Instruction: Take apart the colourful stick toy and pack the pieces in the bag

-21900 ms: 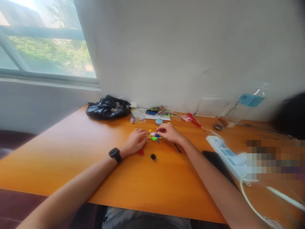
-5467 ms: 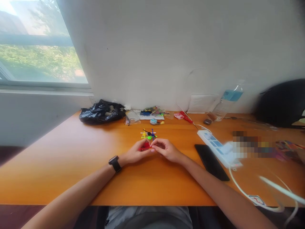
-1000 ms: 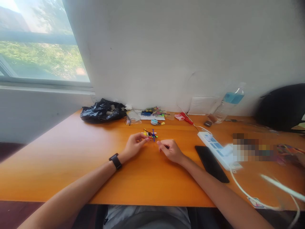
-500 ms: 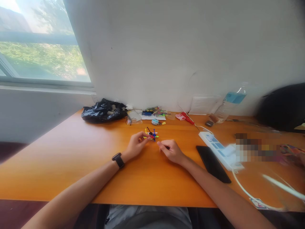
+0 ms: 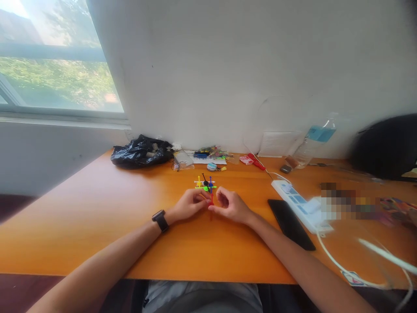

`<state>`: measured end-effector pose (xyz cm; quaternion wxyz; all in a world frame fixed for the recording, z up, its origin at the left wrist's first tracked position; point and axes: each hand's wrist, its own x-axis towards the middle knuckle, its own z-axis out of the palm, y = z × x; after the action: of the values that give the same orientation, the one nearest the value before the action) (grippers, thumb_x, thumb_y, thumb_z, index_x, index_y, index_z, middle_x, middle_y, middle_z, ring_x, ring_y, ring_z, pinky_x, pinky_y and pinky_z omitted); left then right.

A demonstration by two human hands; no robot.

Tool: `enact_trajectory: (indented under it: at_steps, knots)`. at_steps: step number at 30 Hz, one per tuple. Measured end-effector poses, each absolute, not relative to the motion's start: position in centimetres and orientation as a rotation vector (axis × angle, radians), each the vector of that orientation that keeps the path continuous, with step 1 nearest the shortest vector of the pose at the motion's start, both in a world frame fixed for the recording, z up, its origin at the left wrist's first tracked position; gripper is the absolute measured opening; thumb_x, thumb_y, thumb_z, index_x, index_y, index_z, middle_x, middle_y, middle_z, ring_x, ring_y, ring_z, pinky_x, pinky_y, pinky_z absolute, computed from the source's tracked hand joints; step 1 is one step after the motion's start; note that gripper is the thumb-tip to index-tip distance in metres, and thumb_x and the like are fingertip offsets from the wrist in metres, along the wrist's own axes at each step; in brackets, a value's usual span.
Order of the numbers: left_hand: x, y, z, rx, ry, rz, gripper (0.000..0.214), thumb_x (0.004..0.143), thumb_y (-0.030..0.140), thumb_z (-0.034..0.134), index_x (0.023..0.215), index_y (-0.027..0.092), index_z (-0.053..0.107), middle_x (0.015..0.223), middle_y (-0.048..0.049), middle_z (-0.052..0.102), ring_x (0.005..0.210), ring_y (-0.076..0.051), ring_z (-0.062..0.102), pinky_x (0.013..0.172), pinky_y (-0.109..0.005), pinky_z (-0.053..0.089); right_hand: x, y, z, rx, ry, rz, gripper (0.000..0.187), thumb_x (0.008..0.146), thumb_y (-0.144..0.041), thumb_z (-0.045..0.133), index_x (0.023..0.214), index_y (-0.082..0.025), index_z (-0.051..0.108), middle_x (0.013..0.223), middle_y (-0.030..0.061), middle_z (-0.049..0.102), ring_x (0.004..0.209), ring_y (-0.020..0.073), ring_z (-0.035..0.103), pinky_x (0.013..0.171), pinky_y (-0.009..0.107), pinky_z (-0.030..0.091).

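Observation:
The fingertips of my left hand [image 5: 190, 203] pinch a slim red arrow-shaped plastic piece [image 5: 211, 203], held upright just above the table. My right hand [image 5: 233, 205] is beside it, thumb and forefinger curved apart, with the thumb tip at the piece; whether it touches cannot be made out. Just beyond both hands lies a cluster of similar small arrow-shaped pieces: a yellow one [image 5: 199, 181], a black one [image 5: 205, 182], a blue one [image 5: 210, 184], a green one [image 5: 206, 188] and a white one.
Along the wall are a black plastic bag [image 5: 140, 152], a clear bag [image 5: 184, 159], a pile of small coloured pieces [image 5: 215, 153], a round tin [image 5: 211, 167], a red-handled tool [image 5: 257, 161] and a bottle [image 5: 314, 141]. A phone [image 5: 291, 224] and power strip [image 5: 295, 202] lie right of my arm.
My left hand has drawn the red piece toward me, away from the cluster. My right hand has come left to it, its thumb and forefinger parting.

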<state>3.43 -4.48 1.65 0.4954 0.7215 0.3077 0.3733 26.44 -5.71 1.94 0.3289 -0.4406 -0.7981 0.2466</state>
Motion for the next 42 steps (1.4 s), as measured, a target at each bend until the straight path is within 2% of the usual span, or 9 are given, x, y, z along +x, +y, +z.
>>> enact_trajectory:
  at_steps: [9, 12, 14, 17, 20, 27, 33, 38, 42]
  knots:
    - [3.1, -4.0, 1.0, 2.107, 1.025, 1.0, 0.014, 0.091, 0.023, 0.063, 0.092, 0.02, 0.076, 0.079, -0.0024, 0.074, 0.066, -0.015, 0.061, 0.064, -0.026, 0.046, 26.3, -5.5, 1.3, -1.117, -2.187, 0.575, 0.031, 0.096, -0.045, 0.067, 0.079, -0.021, 0.063, 0.071, -0.0004, 0.065, 0.063, 0.0148, 0.055, 0.061, 0.027, 0.04]
    - [2.7, -3.3, 0.8, 2.131, 1.128, 1.155, 0.014, 0.093, 0.026, 0.063, 0.099, 0.021, 0.075, 0.088, -0.0043, 0.075, 0.076, -0.018, 0.064, 0.073, -0.029, 0.05, 26.4, -5.5, 1.9, -1.042, -2.164, 0.436, 0.023, 0.094, -0.045, 0.071, 0.097, -0.022, 0.069, 0.091, 0.0052, 0.071, 0.082, 0.021, 0.063, 0.077, 0.033, 0.05]
    - [2.3, -2.7, 0.6, 2.164, 1.162, 1.247, 0.024, 0.094, 0.031, 0.065, 0.114, 0.022, 0.072, 0.111, -0.0087, 0.074, 0.101, -0.024, 0.067, 0.092, -0.036, 0.052, 26.4, -5.3, 2.2, -0.982, -2.165, 0.358, 0.041, 0.091, -0.049, 0.075, 0.123, -0.024, 0.066, 0.119, 0.0106, 0.071, 0.11, 0.0275, 0.064, 0.098, 0.042, 0.05]
    - [1.8, -2.1, 0.2, 2.204, 1.19, 1.147, 0.056, 0.093, 0.044, 0.069, 0.144, 0.022, 0.059, 0.153, -0.0154, 0.054, 0.144, -0.035, 0.046, 0.12, -0.05, 0.037, 26.5, -4.8, 1.8, -1.026, -2.255, 0.335, 0.091, 0.081, -0.062, 0.081, 0.157, -0.03, 0.042, 0.158, 0.0143, 0.048, 0.145, 0.0349, 0.044, 0.12, 0.054, 0.036]
    - [1.8, -1.9, 0.2, 2.217, 1.149, 0.947, 0.078, 0.088, 0.054, 0.075, 0.154, 0.022, 0.05, 0.163, -0.0186, 0.041, 0.155, -0.04, 0.032, 0.125, -0.057, 0.028, 26.4, -4.1, 0.8, -1.165, -2.369, 0.367, 0.114, 0.075, -0.071, 0.081, 0.167, -0.032, 0.025, 0.172, 0.0148, 0.026, 0.156, 0.0395, 0.028, 0.124, 0.06, 0.028]
    - [2.9, -2.7, 1.1, 2.198, 0.734, 0.934, 0.038, 0.093, 0.042, 0.07, 0.125, 0.021, 0.072, 0.121, -0.0126, 0.074, 0.111, -0.028, 0.069, 0.1, -0.038, 0.054, 26.4, -3.3, -0.3, -1.113, -2.334, 0.374, 0.095, 0.086, -0.057, 0.077, 0.165, -0.03, 0.032, 0.168, 0.0164, 0.036, 0.154, 0.0367, 0.036, 0.123, 0.058, 0.033]
    - [2.8, -2.6, 0.5, 2.167, 0.873, 1.018, 0.024, 0.098, 0.034, 0.063, 0.115, 0.02, 0.073, 0.108, -0.0084, 0.075, 0.096, -0.021, 0.07, 0.086, -0.031, 0.056, 26.9, -3.0, 0.4, -0.957, -2.206, 0.442, 0.041, 0.09, -0.031, 0.076, 0.129, -0.024, 0.066, 0.12, 0.0097, 0.071, 0.112, 0.0259, 0.067, 0.1, 0.041, 0.053]
    - [2.1, -1.8, -0.4, 2.235, 1.04, 1.11, 0.028, 0.094, 0.029, 0.068, 0.121, 0.023, 0.068, 0.112, -0.0074, 0.072, 0.1, -0.022, 0.068, 0.09, -0.035, 0.055, 27.6, -3.7, 1.8, -1.037, -2.134, 0.372, 0.039, 0.09, -0.037, 0.076, 0.126, -0.025, 0.067, 0.115, 0.0075, 0.072, 0.105, 0.0243, 0.069, 0.095, 0.038, 0.054]
    - [1.8, -1.3, -1.2, 2.33, 1.091, 1.102, 0.035, 0.091, 0.023, 0.066, 0.126, 0.022, 0.064, 0.121, -0.0095, 0.069, 0.112, -0.027, 0.065, 0.102, -0.043, 0.052, 27.8, -4.7, 3.0, -1.193, -2.263, 0.248, 0.056, 0.089, -0.046, 0.076, 0.14, -0.028, 0.061, 0.127, 0.0091, 0.07, 0.114, 0.0281, 0.067, 0.101, 0.042, 0.052]
